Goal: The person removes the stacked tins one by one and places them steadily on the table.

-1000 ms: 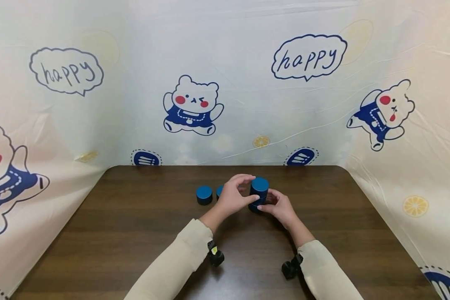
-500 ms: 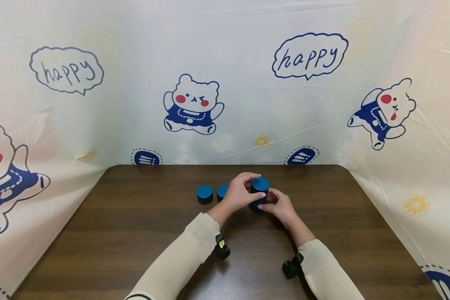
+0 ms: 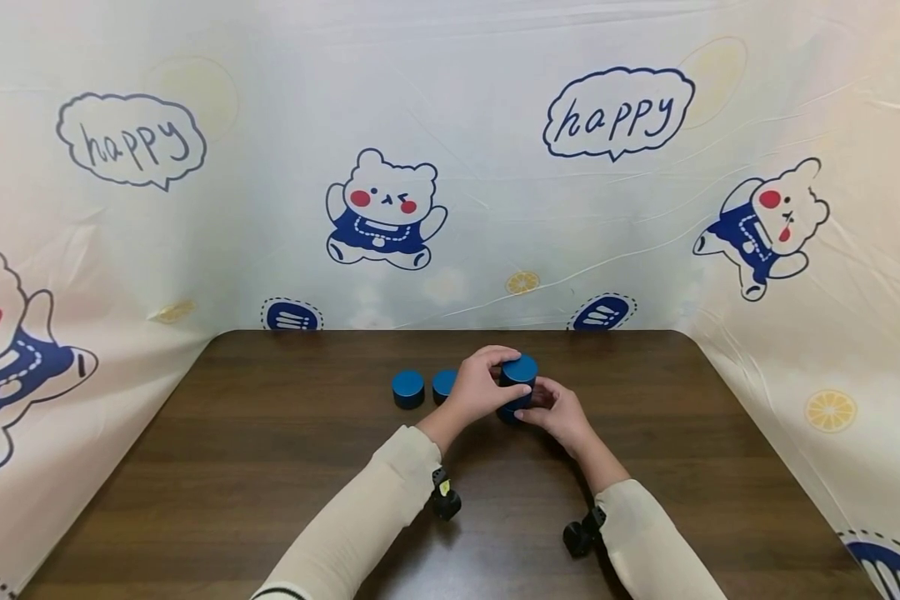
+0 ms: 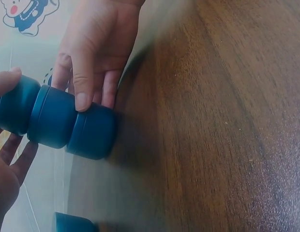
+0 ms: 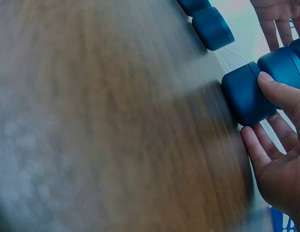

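Three small round blue tins stand stacked upright on the table. My left hand (image 3: 476, 388) grips the top tin (image 3: 520, 371), its thumb on the near side and its fingers curled round the far side. Below, my right hand (image 3: 566, 419) holds the lower part of the stack between thumb and fingers. In the left wrist view the right thumb lies by the seam between the middle tin (image 4: 53, 118) and the bottom tin (image 4: 97, 135). The right wrist view shows the same bottom tin (image 5: 243, 99) with right fingertips at its side.
Two more blue tins stand left of the stack: a farther one (image 3: 408, 389) and a nearer one (image 3: 442, 386), partly behind the left hand. The brown wooden table (image 3: 270, 467) ends at a back edge close behind them, before a printed curtain (image 3: 487, 208).
My left hand has shifted slightly to the right round the top tin, uncovering more of the nearer loose tin. The right hand and the stack stay almost in place.
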### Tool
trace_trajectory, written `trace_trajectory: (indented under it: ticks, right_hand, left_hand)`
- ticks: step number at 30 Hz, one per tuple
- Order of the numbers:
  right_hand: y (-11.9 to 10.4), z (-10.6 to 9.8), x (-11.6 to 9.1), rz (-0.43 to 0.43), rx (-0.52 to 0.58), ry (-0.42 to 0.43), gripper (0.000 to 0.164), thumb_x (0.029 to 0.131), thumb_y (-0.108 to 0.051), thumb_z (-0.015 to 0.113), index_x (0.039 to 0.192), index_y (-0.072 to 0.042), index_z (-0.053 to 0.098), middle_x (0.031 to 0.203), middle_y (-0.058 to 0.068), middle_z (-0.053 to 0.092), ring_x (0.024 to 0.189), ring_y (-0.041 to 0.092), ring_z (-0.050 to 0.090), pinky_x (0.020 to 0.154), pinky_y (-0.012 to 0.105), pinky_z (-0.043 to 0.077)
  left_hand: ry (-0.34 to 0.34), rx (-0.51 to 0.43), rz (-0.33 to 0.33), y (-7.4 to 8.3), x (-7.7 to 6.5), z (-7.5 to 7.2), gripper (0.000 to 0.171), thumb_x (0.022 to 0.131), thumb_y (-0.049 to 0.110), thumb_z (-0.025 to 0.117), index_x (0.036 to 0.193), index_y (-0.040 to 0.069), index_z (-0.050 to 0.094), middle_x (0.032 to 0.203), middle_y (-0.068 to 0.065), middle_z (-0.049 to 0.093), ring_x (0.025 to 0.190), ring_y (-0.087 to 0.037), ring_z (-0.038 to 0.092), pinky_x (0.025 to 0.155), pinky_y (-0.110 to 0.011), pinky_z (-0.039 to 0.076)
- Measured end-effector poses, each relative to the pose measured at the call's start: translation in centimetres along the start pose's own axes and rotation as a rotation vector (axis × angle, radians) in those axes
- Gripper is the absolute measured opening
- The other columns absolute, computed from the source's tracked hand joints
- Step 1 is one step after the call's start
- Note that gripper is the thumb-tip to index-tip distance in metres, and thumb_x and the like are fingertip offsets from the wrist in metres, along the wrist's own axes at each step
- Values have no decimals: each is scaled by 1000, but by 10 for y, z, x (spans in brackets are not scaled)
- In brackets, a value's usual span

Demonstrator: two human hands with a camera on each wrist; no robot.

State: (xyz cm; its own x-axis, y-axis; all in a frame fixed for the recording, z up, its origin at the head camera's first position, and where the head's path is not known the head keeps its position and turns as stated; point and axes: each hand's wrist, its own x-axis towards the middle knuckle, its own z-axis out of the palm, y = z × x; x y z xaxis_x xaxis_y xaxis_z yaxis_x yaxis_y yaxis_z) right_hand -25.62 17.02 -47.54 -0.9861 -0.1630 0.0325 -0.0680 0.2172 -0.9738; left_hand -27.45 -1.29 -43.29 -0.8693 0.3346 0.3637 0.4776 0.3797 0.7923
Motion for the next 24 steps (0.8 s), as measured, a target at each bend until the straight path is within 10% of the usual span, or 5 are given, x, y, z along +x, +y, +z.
trace_trajectory:
  ticks: [24]
  right_hand:
    - [12, 0, 5, 8, -21, 10, 56, 80, -6, 81, 132, -6, 59, 123, 14, 64, 112, 30, 58, 97, 44, 49]
  left_hand:
    - [-7, -19, 5, 1, -8, -11, 49, 80, 20, 83, 124, 7, 67, 126, -4, 60, 112, -20, 61, 91, -29, 52]
